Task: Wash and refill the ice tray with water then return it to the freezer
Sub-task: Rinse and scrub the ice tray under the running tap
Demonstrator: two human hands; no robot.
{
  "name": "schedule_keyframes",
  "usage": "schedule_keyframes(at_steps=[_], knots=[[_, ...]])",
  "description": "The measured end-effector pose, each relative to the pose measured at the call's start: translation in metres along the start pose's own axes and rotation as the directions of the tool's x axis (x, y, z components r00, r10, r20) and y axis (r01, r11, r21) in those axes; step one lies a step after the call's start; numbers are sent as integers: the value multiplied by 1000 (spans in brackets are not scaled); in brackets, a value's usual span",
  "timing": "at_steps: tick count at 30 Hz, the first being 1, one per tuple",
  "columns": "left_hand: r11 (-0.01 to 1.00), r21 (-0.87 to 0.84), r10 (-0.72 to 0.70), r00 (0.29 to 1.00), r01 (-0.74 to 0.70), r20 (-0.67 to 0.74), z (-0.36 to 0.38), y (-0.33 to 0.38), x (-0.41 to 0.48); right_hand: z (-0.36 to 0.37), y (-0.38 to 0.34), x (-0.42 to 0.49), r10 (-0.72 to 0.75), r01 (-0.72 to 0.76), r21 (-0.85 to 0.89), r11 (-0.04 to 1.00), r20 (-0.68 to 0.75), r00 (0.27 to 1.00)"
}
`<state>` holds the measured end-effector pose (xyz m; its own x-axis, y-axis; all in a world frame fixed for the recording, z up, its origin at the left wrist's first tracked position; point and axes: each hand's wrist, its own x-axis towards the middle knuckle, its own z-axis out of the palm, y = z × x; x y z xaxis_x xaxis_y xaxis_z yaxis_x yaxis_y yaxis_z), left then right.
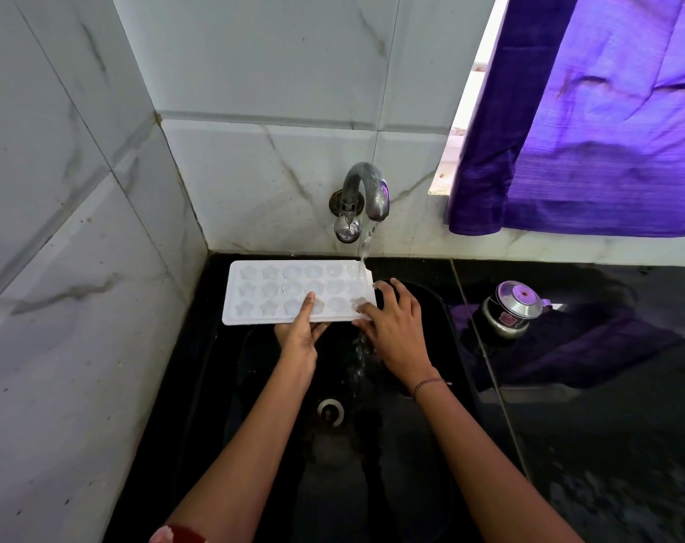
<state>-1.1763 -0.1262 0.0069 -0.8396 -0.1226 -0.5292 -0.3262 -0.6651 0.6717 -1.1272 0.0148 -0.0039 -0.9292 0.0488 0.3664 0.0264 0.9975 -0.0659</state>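
Observation:
A white ice tray with star and round moulds is held level over the black sink. My left hand grips its near edge, thumb on top and fingers beneath. My right hand holds the tray's right end, fingers spread over the corner. Water runs from the steel tap onto the tray's far right corner and spills off into the basin.
The sink drain lies below the hands. A small steel pot with a lid stands on the black counter to the right. A purple curtain hangs over the window. Marble-tiled walls close the left and back.

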Motion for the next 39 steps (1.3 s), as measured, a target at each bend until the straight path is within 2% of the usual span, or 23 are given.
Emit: schedule_keyframes(at_steps=[2,5,8,11,14,16,19,22,26,29,33,36,39], knots=[[1000,-16,-1,1000,1,1,2,-1,-1,0,-4,1,8,-9,-52,999,-12,1000],[999,-34,9,1000,-9,5,4,0,0,4,-12,2,2,-2,-4,1000,-17,1000],[1000,-8,30,1000,-30,2,2,3,4,4,-9,7,-37,35,50,998,34,999],[999,-11,34,999,-34,8,0,5,7,0,-3,17,-39,39,6,999,74,997],[1000,2,-4,998,4,62,0,9,11,-2,-4,25,-20,23,-47,999,62,998],[998,25,-60,993,57,100,-2,14,14,-2,-4,28,-16,17,-9,1000,50,999],[995,44,-99,988,94,116,-7,20,17,-2,-1,30,-82,71,85,994,132,988],[995,99,-15,997,7,81,-10,17,13,0,1,28,-116,98,83,992,250,961],[973,204,96,994,-105,54,-9,9,6,7,-8,14,-95,67,103,992,300,949],[925,340,172,985,-172,28,-11,2,5,11,-18,4,-62,37,85,996,309,949],[732,606,356,933,-310,46,-16,-7,-9,13,-25,-1,5,-16,35,999,291,957],[667,675,373,925,-315,63,-20,-14,-15,11,-27,-1,44,-49,7,999,297,954],[685,675,325,944,-272,50,-23,-21,-18,8,-28,0,103,-104,-13,995,273,956]])
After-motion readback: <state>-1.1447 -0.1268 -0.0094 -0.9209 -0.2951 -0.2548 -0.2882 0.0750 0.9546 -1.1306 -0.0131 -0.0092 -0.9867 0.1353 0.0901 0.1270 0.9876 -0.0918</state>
